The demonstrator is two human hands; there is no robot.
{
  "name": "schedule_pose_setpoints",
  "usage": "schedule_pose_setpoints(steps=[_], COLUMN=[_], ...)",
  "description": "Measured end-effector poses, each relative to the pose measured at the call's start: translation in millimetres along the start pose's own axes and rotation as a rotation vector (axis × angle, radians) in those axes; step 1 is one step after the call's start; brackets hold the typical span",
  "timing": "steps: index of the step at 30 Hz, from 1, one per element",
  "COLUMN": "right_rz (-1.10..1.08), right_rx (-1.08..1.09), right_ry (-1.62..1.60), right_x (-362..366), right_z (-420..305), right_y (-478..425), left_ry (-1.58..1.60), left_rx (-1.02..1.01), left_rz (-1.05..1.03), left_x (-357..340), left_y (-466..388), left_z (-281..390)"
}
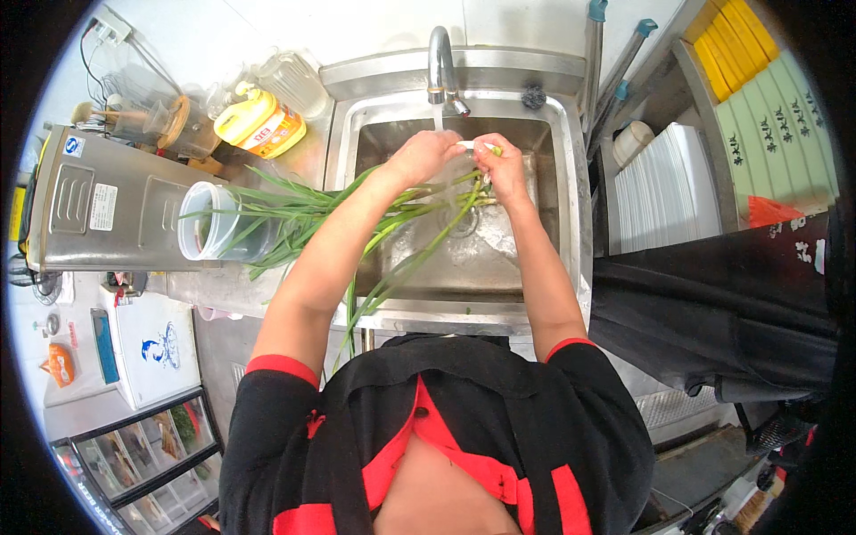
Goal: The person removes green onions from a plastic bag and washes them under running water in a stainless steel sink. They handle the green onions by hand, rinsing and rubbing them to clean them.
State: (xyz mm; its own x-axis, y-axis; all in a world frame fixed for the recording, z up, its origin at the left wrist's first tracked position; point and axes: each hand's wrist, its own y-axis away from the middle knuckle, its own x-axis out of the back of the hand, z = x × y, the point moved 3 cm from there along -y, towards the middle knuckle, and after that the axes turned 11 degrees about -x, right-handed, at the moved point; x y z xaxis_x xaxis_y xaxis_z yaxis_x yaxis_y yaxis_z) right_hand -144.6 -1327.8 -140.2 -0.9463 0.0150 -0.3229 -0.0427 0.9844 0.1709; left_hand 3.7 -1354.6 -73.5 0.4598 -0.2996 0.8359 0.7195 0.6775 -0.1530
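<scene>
Over the stainless steel sink (441,267), my left hand (428,157) pinches the white stalk of a green onion (467,144) just below the running faucet (440,63). Close beside it, my right hand (501,167) grips the other end of that white stalk, and more stalk ends lie against its fingers. A bunch of long green onion leaves (314,204) stretches left from my hands, under my left forearm and across the sink's rim onto the counter. Some leaves hang over the front edge. Water falls from the spout next to my left hand, whose fingertips are partly hidden.
A clear plastic tub (200,221) stands left of the sink, touching the leaves. Behind it are a yellow detergent jug (267,127) and a ribbed clear pitcher (291,80). A dark scouring ball (533,97) sits on the back rim. Shelves with stacked white items (662,187) stand right.
</scene>
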Motion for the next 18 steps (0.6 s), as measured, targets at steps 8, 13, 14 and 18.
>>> schedule_pose_setpoints(steps=[8,13,14,18], right_rz=[0.048,0.003,0.012,-0.028], right_rx=[0.004,-0.020,-0.024,-0.064], right_ry=[-0.116,-0.138,-0.151,-0.197], right_x=[-1,-7,-5,13], right_z=[9,-4,-3,0], right_y=[-5,-6,-8,-8], left_ry=[0.006,0.224,0.568,0.848], left_rx=[0.196,0.572,0.452,0.453], left_rz=[-0.072,0.048,0.328,0.495], left_x=[9,7,1,9], left_y=[-9,-17,-13,-23], left_z=[3,-24,-28,-21])
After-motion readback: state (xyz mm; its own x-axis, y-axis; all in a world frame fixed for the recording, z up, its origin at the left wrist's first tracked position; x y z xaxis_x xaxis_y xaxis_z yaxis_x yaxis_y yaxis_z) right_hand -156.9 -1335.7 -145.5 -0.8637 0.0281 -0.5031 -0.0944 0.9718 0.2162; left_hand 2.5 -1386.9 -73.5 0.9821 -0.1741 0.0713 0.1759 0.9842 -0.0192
